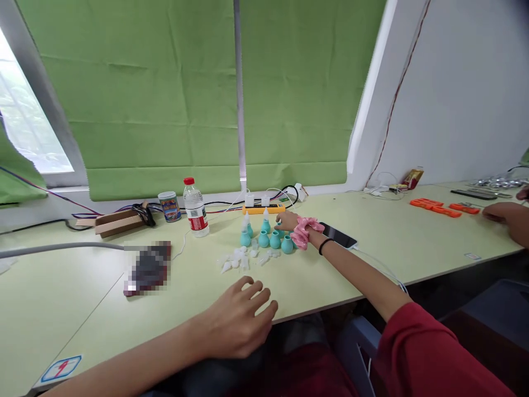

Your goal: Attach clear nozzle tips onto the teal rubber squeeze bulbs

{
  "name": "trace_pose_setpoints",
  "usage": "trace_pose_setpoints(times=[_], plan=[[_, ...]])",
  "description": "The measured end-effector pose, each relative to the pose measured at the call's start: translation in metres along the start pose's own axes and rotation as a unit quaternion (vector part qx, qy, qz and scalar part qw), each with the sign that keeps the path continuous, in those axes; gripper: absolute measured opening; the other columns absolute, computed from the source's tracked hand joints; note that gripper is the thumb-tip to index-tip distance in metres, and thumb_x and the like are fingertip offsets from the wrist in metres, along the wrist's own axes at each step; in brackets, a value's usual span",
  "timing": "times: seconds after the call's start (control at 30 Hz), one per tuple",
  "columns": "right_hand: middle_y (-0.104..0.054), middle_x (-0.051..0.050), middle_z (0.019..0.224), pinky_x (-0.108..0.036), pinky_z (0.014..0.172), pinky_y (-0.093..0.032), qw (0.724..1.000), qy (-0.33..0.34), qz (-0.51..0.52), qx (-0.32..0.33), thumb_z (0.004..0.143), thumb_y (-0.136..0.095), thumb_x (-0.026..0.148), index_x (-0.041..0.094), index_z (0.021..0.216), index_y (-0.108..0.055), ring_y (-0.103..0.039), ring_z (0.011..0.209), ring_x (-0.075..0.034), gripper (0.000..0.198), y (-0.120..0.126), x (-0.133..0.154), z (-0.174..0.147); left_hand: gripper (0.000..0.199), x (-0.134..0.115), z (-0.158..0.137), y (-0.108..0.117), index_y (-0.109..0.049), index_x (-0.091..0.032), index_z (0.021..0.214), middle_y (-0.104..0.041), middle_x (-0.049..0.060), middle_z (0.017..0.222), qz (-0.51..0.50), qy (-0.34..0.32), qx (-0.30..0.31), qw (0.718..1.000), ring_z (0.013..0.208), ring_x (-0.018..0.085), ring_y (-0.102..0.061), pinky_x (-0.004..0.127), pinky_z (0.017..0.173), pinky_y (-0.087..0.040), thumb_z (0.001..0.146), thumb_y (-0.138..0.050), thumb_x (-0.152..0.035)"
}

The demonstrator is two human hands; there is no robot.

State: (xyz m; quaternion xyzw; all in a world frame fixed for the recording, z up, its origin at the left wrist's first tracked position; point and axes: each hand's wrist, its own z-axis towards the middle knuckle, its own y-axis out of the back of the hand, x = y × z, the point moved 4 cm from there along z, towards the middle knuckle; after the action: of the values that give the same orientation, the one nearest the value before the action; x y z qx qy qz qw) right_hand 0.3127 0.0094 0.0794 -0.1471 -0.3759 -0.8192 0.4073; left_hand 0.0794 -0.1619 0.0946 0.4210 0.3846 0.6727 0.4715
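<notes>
Holds the left hand palm down over the near edge of the table, with fingers loosely bent and spread apart. Has the right hand out at the far side of the teal bulbs, with fingertips bent down; cannot tell whether pinching a bulb or merely touching one. Wears a pink scrunchie and a black band on the right wrist. Sees the bulbs grouped closely at mid-table, some on the left and far side topped with pale pointed tips, several nearer with open necks upward. Sees small translucent pieces scattered just nearer, between bulbs and left hand. Has a yellow power strip just beyond, with a red-capped bottle and a can to the left. Has a phone lying just right of the right wrist. Sees orange pieces farther right, near another person's hand.
</notes>
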Motion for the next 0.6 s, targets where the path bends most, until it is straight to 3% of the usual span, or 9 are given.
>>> trace_pose_setpoints(times=[0.1, 0.17, 0.3, 0.4, 0.5, 0.6], plan=[[-0.058, -0.006, 0.078, -0.033, 0.061, -0.045, 0.998, -0.002, -0.054, -0.026, 0.077, -0.053, 0.029, 0.013, 0.078, -0.058, -0.054, 0.066, -0.016, 0.017, -0.01, 0.002, 0.019, 0.025, 0.034, -0.005, 0.002, -0.05, -0.019, 0.101, -0.058, 0.01, 0.094, 0.009, 0.049, -0.079, 0.996, 0.089, 0.021, -0.052, 0.035, 0.076, -0.042, 0.079, -0.04, -0.024], [-0.057, -0.004, 0.061, -0.034, 0.058, -0.043, 0.996, -0.006, -0.084, -0.041, 0.068, -0.061, 0.026, 0.017, 0.06, -0.057, -0.053, 0.058, -0.017, 0.013, -0.022, 0.007, 0.034, 0.028, 0.082, -0.001, -0.009, -0.047, -0.019, 0.106, -0.054, 0.01, 0.103, -0.004, 0.163, -0.134, 0.978, 0.096, 0.022, -0.049, 0.037, 0.079, -0.041, 0.079, -0.041, -0.027], [-0.057, -0.003, 0.06, -0.029, 0.061, -0.041, 0.99, 0.008, -0.116, -0.075, 0.07, -0.053, 0.025, 0.015, 0.067, -0.058, -0.052, 0.058, -0.014, 0.011, -0.045, 0.025, 0.041, 0.063, 0.173, 0.018, -0.054, -0.034, -0.017, 0.119, -0.04, 0.013, 0.12, -0.095, 0.386, -0.233, 0.887, 0.112, 0.029, -0.035, 0.044, 0.089, -0.032, 0.065, -0.058, -0.04], [-0.058, -0.002, 0.067, -0.026, 0.061, -0.041, 0.989, 0.032, -0.119, -0.088, 0.071, -0.05, 0.025, 0.015, 0.074, -0.057, -0.051, 0.06, -0.013, 0.013, -0.062, 0.039, 0.029, 0.08, 0.208, 0.033, -0.093, -0.03, -0.013, 0.121, -0.035, 0.017, 0.125, -0.175, 0.458, -0.282, 0.825, 0.116, 0.031, -0.031, 0.042, 0.09, -0.029, 0.055, -0.066, -0.038], [-0.056, -0.002, 0.068, -0.025, 0.059, -0.042, 0.986, 0.064, -0.101, -0.112, 0.072, -0.047, 0.022, 0.016, 0.075, -0.054, -0.05, 0.06, -0.013, 0.01, -0.074, 0.045, 0.015, 0.052, 0.225, 0.04, -0.119, -0.046, -0.014, 0.105, -0.053, 0.012, 0.106, -0.256, 0.492, -0.307, 0.773, 0.103, 0.026, -0.046, 0.034, 0.081, -0.036, 0.059, -0.062, -0.031], [-0.054, -0.003, 0.074, -0.027, 0.062, -0.044, 0.981, 0.087, -0.087, -0.152, 0.073, -0.044, 0.02, 0.017, 0.079, -0.052, -0.05, 0.065, -0.014, 0.01, -0.077, 0.047, 0.003, 0.02, 0.23, 0.041, -0.12, -0.056, -0.013, 0.076, -0.061, 0.006, 0.073, -0.274, 0.489, -0.308, 0.769, 0.075, 0.021, -0.056, 0.029, 0.067, -0.04, 0.067, -0.052, -0.031]])
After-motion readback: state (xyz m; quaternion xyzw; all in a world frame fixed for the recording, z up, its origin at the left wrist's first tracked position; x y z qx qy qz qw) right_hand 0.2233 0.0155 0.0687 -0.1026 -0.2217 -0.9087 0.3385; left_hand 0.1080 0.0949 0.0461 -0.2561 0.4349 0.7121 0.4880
